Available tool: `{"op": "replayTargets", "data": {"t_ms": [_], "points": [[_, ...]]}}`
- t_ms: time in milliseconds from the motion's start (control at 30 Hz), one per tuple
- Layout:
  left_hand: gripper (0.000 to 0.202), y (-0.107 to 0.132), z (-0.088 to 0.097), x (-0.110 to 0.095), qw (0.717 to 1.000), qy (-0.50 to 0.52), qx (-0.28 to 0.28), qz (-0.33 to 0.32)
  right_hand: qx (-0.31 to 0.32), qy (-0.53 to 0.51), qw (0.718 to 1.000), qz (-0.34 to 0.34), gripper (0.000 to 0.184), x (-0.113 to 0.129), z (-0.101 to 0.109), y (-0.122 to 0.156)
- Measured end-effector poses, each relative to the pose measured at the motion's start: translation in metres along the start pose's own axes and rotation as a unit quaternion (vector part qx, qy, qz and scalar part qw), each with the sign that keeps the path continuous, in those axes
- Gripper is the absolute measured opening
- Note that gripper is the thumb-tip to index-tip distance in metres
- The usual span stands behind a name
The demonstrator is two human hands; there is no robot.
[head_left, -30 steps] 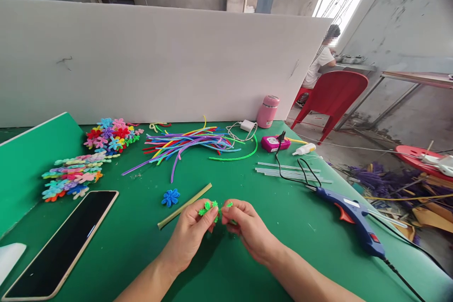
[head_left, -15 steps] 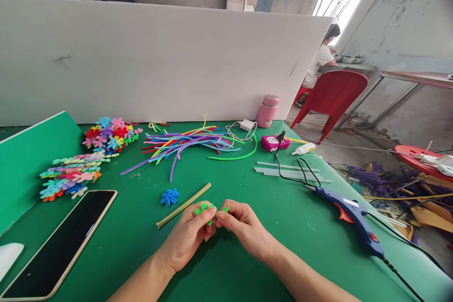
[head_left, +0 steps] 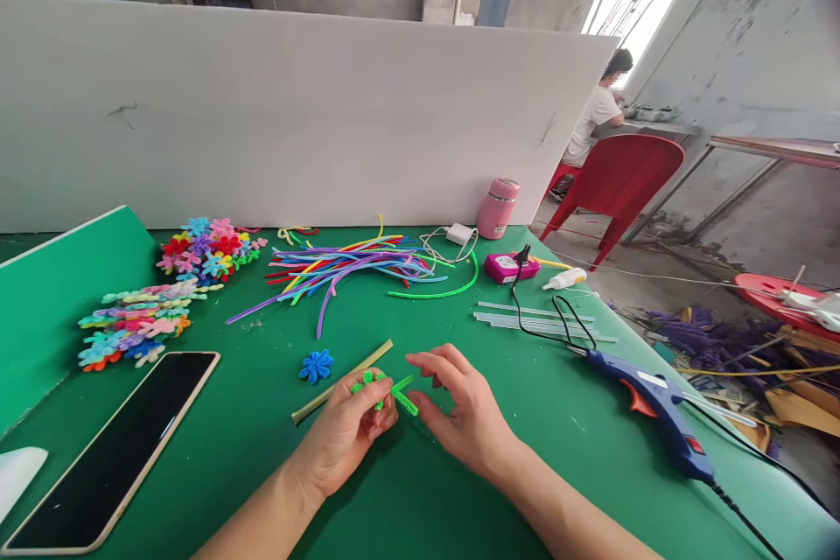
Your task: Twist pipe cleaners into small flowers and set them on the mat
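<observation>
My left hand (head_left: 349, 430) is closed on a green pipe-cleaner flower (head_left: 384, 391), partly folded into loops, with two loose ends sticking out to the right. My right hand (head_left: 459, 416) hovers just right of it with fingers apart and curved, holding nothing; its thumb is close to the free green ends. Both hands are low over the green table (head_left: 420, 490). A finished blue flower (head_left: 317, 365) and a yellow-green stick (head_left: 342, 381) lie just beyond my left hand.
A phone (head_left: 111, 451) lies at the left front. Piles of coloured flowers (head_left: 167, 289) and a bundle of pipe cleaners (head_left: 354, 267) sit further back. A blue glue gun (head_left: 649, 402), glue sticks (head_left: 535, 319), a pink bottle (head_left: 497, 207) are right. A person sits by a red chair (head_left: 617, 175).
My right hand has let go of the green pipe cleaner and opened, moving slightly right. The left hand keeps hold of the flower, whose loose ends now stick out.
</observation>
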State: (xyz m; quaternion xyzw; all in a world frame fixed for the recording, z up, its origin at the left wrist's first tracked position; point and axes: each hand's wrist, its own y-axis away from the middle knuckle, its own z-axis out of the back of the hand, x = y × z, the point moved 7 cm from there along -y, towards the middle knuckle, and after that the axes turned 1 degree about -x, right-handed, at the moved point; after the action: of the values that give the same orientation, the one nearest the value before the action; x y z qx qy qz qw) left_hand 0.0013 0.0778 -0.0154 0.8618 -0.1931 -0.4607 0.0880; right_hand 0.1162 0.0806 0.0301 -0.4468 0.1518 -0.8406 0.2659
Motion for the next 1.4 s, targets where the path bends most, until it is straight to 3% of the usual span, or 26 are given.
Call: {"op": "replayTargets", "data": {"t_ms": [133,333,467,600,700,800,900,967,1067,1200,1267,1333,1400], "points": [[0.024,-0.001,0.000,0.003,1.000,0.002,0.013,0.006,0.003,0.132,0.986,0.101,0.024,0.014,-0.001,0.001],[0.029,-0.001,0.000,0.006,0.999,-0.034,0.036,0.005,0.032,0.175,0.976,0.128,0.016,0.018,-0.006,0.001],[0.032,0.000,-0.002,0.006,0.996,-0.069,0.048,0.007,0.059,0.114,0.987,0.097,0.026,0.019,-0.008,0.000],[0.030,0.001,-0.001,0.004,0.990,-0.129,0.056,-0.015,0.098,-0.072,0.992,-0.040,0.029,0.007,-0.014,0.000],[0.028,0.002,-0.003,-0.001,0.975,-0.207,0.056,-0.053,0.119,-0.260,0.938,-0.194,0.030,-0.007,-0.026,0.006],[0.032,0.006,-0.008,-0.011,0.952,-0.284,0.051,-0.103,0.099,-0.421,0.838,-0.333,0.027,-0.017,-0.039,0.015],[0.034,0.010,-0.016,-0.020,0.926,-0.343,0.051,-0.150,0.074,-0.520,0.746,-0.411,0.022,-0.020,-0.049,0.022],[0.035,0.011,-0.017,-0.022,0.919,-0.357,0.049,-0.163,0.069,-0.538,0.724,-0.425,0.021,-0.021,-0.052,0.023],[0.033,0.008,-0.012,-0.016,0.936,-0.320,0.043,-0.140,0.079,-0.520,0.745,-0.410,0.023,-0.021,-0.051,0.022],[0.027,0.001,-0.003,-0.004,0.981,-0.179,0.036,-0.072,0.119,-0.394,0.863,-0.294,0.034,-0.015,-0.037,0.013],[0.025,-0.001,0.000,-0.003,0.993,-0.105,0.023,-0.051,0.105,-0.308,0.920,-0.218,0.032,-0.011,-0.025,0.008],[0.024,-0.002,0.003,-0.004,0.998,-0.054,0.007,-0.041,0.065,-0.211,0.965,-0.142,0.030,-0.006,-0.012,0.004],[0.023,-0.002,0.004,-0.004,0.999,-0.031,-0.001,-0.031,0.032,-0.108,0.991,-0.068,0.044,0.000,-0.002,0.003]]}}
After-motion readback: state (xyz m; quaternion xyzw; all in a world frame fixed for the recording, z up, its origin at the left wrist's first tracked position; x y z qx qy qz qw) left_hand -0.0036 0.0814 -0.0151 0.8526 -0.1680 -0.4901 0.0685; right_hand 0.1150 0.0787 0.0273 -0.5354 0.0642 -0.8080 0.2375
